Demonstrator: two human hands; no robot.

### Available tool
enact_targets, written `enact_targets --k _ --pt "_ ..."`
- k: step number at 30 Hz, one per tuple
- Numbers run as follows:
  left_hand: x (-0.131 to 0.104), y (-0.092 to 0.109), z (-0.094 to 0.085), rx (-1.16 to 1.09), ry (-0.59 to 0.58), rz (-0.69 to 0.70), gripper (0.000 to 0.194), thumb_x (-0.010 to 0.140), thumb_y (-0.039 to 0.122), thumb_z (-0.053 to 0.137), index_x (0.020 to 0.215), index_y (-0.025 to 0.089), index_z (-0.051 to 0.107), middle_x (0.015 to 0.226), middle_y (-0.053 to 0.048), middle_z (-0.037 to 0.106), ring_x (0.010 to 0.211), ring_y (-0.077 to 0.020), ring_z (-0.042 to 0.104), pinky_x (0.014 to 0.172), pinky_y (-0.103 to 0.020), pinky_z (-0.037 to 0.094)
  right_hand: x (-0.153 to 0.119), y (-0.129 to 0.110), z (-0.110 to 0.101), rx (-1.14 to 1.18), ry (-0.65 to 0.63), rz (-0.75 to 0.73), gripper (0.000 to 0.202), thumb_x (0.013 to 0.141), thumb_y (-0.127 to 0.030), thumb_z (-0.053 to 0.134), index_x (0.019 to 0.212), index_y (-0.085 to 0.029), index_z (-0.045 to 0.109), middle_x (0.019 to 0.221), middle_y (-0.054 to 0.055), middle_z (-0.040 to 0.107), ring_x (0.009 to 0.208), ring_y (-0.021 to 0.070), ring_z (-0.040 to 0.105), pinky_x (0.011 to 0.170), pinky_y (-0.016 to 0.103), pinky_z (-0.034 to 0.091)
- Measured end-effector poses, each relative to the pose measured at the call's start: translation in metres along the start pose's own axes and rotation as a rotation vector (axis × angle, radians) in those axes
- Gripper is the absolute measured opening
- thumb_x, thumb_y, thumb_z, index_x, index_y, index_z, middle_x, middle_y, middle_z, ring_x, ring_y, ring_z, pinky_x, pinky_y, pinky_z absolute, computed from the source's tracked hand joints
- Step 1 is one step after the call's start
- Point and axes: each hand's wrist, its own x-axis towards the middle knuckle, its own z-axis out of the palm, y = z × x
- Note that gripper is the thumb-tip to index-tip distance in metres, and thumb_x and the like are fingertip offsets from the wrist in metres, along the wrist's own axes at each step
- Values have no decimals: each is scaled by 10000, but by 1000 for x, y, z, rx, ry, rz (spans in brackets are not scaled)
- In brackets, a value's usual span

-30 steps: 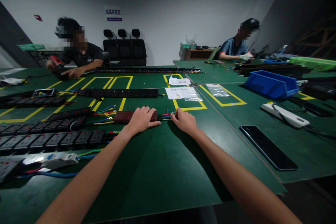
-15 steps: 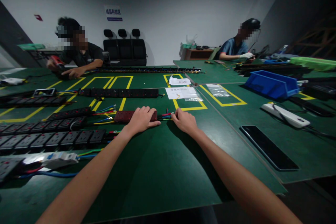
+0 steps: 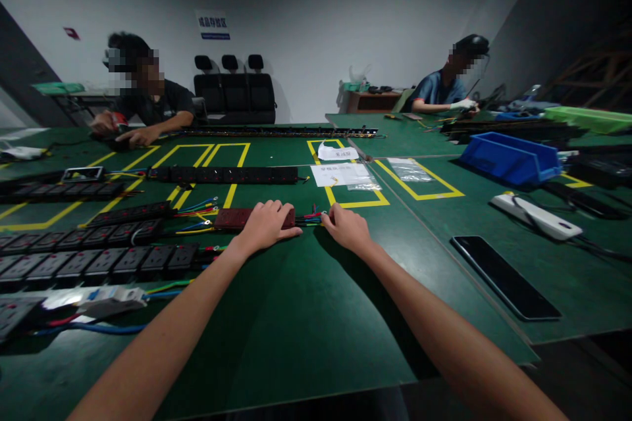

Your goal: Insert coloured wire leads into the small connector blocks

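Two bare hands work at a green table (image 3: 296, 316): left hand (image 3: 266, 223) clasping a brown socket strip (image 3: 230, 218) lying there, right hand (image 3: 348, 227) pinching its wires (image 3: 312, 218). Metal tips (image 3: 324, 213) show, so wiring seems partly done; what remains is unclear.

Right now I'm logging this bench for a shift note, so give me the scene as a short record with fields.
Left hand: left hand over the reddish-brown socket strip
Right hand: right hand, fingertips at the ends of the colored wires; grip unclear
Left side: black socket strips
Right side: phone, dark screen up; blue bin farther back
Surface: green table with yellow tape outlines
Others: two people across, one with a red tool
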Motion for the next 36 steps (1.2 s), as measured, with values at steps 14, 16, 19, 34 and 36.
enact_targets --k 14,16,19,34,36 --pt "0 -1 0 -3 4 3 702 953 761 431 1266 158 604 1087 -132 664 947 -294 600 779 -363 398 1 1 1 2 13 -11 357 1033 -508 388 1044 -227 607 1000 86 757 891 274 719 697 317 420" --pt "0 0 0 -2 1 1 697 953 756 437 1271 159 602 1093 -132 663 953 -296 600 784 -366 400 1 2 2 3 19 -16 354 1031 -508 390 1031 -228 606 990 82 758 885 274 719 690 314 416" --pt "0 0 0 -2 0 -4 696 949 753 447 1279 161 604 1091 -136 662 961 -304 599 787 -370 402 1 1 2 -1 16 -14 356 1034 -506 386 1047 -227 606 1002 89 757 892 270 717 702 316 419" --pt "-3 1 -2 0 -20 -14 707 952 764 425 1279 164 603 1124 -143 659 995 -304 600 820 -384 408 0 0 3 2 11 -16 318 1033 -482 405 1009 -227 594 972 82 755 882 262 717 670 303 382" --pt "-3 2 -3 1 -25 -19 714 950 771 418 1287 169 600 1128 -141 660 998 -307 601 819 -389 411 1 1 3 7 10 -22 329 1033 -489 399 1020 -226 596 971 86 755 882 270 717 662 305 379"
